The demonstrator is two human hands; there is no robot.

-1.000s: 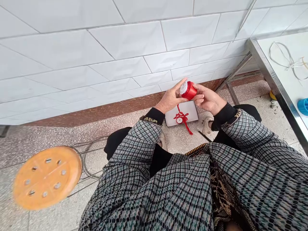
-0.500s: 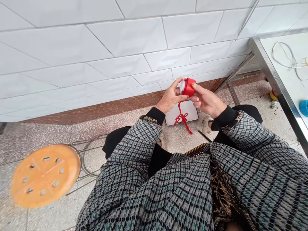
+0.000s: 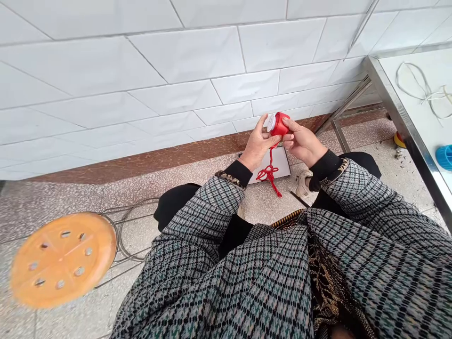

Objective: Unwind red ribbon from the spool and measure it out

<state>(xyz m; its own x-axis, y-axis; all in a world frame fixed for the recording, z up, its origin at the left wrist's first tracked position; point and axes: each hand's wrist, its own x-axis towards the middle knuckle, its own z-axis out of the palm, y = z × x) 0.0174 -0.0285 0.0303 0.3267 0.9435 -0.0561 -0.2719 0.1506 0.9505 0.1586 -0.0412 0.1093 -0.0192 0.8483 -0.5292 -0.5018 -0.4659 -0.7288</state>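
Observation:
A spool of red ribbon or cord [image 3: 280, 124] with a white end disc is held up between both hands, in front of the wall. My left hand [image 3: 260, 142] grips it from the left and below, its index finger raised beside the white disc. From the right, my right hand [image 3: 302, 140] pinches the spool with its thumb on the red side. Red cord [image 3: 271, 172] hangs beneath my hands, looped into a knotted bow with loose ends. Behind the cord a flat white box [image 3: 283, 165] lies on the floor, partly hidden by my left hand and sleeve.
An orange round stool [image 3: 63, 254] with holes and wire legs stands at left. At right is a metal-framed table [image 3: 390, 96] bearing a pale wire loop [image 3: 423, 87] and a blue plastic object [image 3: 444, 156]. A thin black stick [image 3: 299, 198] lies by my shoe; the tiled wall [image 3: 197, 52] rises ahead.
Both hands have shifted slightly, and the spool has turned so its white end disc shows more. My left index finger has lifted from the spool. The cord still hangs down.

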